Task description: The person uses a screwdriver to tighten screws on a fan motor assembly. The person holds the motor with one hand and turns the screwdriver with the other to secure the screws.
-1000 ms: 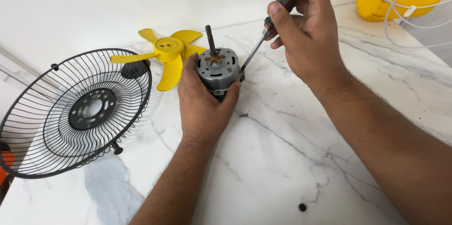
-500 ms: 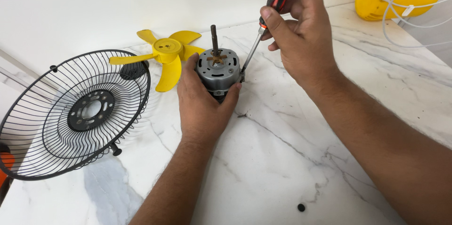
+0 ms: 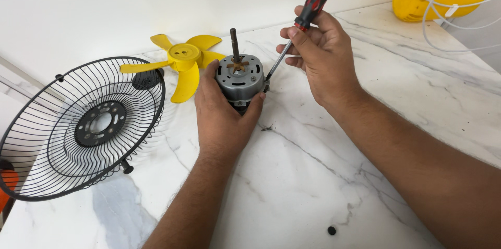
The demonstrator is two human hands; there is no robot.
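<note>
The left hand (image 3: 222, 118) is clamped around a small grey cylindrical metal fan motor (image 3: 240, 79), standing upright on the white marbled counter (image 3: 313, 176) with its dark shaft pointing up. The right hand (image 3: 321, 56) grips a red-and-black-handled screwdriver (image 3: 305, 17), its tip at the motor's right edge. A yellow plastic fan blade (image 3: 182, 64) lies just behind, beside a black wire fan guard (image 3: 83, 129).

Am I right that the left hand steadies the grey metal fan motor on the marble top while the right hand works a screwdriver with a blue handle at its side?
Not quite: the head view shows the screwdriver has a red and black handle. The rest holds: left hand steadies the grey metal fan motor; right hand works the tip at its side.
</note>
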